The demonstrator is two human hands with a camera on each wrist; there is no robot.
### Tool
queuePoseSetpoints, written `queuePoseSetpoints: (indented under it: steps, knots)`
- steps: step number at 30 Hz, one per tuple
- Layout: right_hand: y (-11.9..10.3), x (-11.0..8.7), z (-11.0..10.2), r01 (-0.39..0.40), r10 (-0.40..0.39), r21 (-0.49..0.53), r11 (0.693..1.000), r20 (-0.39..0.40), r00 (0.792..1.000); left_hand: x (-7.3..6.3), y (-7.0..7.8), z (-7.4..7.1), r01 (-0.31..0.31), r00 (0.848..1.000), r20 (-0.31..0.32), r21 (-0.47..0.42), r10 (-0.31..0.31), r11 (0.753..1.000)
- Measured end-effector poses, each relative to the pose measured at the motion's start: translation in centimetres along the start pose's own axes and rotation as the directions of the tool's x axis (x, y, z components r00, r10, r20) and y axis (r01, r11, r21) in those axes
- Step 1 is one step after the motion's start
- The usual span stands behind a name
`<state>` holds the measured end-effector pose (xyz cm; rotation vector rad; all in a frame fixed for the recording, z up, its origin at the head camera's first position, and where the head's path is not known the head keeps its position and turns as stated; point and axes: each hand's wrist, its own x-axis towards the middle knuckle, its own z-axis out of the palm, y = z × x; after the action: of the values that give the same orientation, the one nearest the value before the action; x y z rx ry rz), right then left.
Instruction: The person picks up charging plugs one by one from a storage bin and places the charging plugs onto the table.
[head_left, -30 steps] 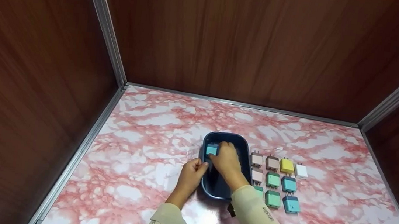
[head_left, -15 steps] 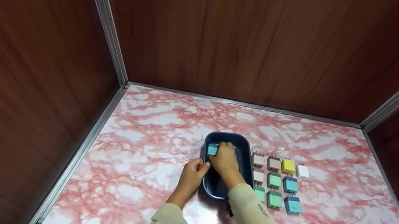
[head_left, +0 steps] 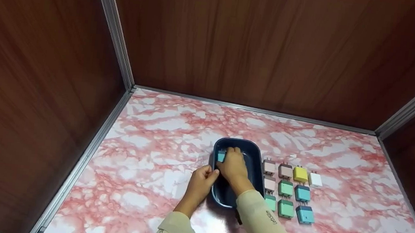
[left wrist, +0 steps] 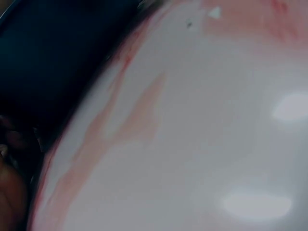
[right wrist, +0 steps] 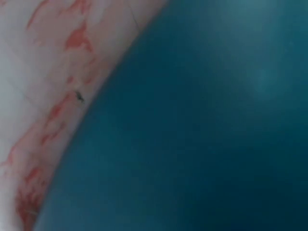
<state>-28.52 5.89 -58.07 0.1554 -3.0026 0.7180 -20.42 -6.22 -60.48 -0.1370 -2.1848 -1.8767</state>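
A dark blue rectangular basin (head_left: 214, 199) with rounded corners stands on the table in the head view. My left hand (head_left: 200, 181) pinches its left rim between thumb and curled fingers. Reaching inside, my right hand (head_left: 233, 167) has its fingers bent downward at a light blue wall charger (head_left: 221, 156) near the basin's far left corner. The thumb lies at the charger's near edge, and the hand covers part of it. What lies under the palm is hidden. The right wrist view is mostly filled by the basin's blue surface (right wrist: 192, 120).
Right of the basin lie several wall chargers in rows, prongs pointing away: pink (head_left: 269, 167), yellow (head_left: 300, 174), white (head_left: 315, 179), green (head_left: 285, 209) and blue (head_left: 305, 214). Brown wood-grain panels (head_left: 238, 38) with metal edging enclose the red-and-white marbled table (head_left: 150, 145).
My right hand has shifted slightly left inside the basin and covers more of the light blue charger. The left hand keeps its hold on the rim.
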Motion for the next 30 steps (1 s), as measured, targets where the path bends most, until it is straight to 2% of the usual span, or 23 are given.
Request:
queuePoseSetpoints:
  steps: [11,18,20,30]
  knots:
    - [0.3,0.3,0.0,0.024,-0.024,-0.006,1.000,-0.010,1.000,0.1,0.0,0.0,0.013,1.000,-0.004,0.000,-0.013,1.000]
    - [0.5,0.3,-0.1,0.013,-0.013,0.020,1.000,-0.014,1.000,0.7,-3.5,0.9,0.036,0.999,-0.015,0.008,-0.036,0.999]
    - [0.5,0.2,-0.2,0.013,-0.013,0.021,1.000,-0.011,1.000,0.8,-4.1,1.0,0.039,0.999,-0.016,0.012,-0.039,0.999]
    - [0.8,-0.3,-1.6,0.052,-0.050,0.085,0.995,-0.025,0.998,0.9,-4.3,0.8,0.035,0.999,-0.009,0.014,-0.034,0.999]
